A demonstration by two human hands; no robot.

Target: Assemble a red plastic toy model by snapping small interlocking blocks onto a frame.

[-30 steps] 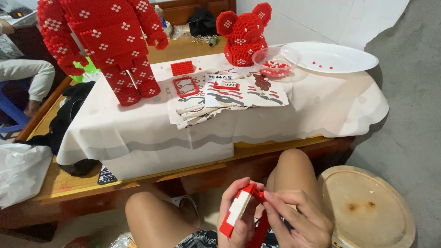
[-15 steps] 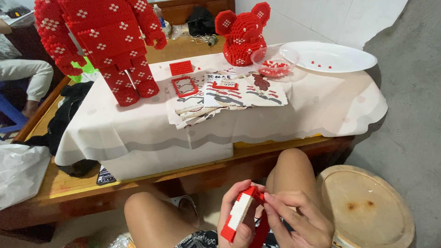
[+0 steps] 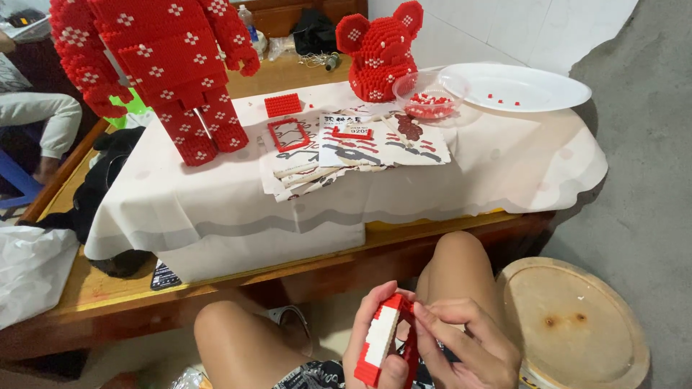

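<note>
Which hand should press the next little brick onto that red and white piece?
Probably the right hand: its fingertips already pinch at the top edge of the red and white brick panel, while the left hand is wrapped around it, holding it steady.

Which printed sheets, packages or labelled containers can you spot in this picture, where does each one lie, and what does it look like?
Instruction sheets: fanned on the white tablecloth, mid-table; rectangular, white with red and black print.
Plastic bag: far left on the wooden bench; crumpled, white.
Bottle: at the back, behind the big red brick figure; small, clear, with a label too small to make out.
Dark printed card: on the bench edge under the tablecloth; flat, mostly hidden.
</note>
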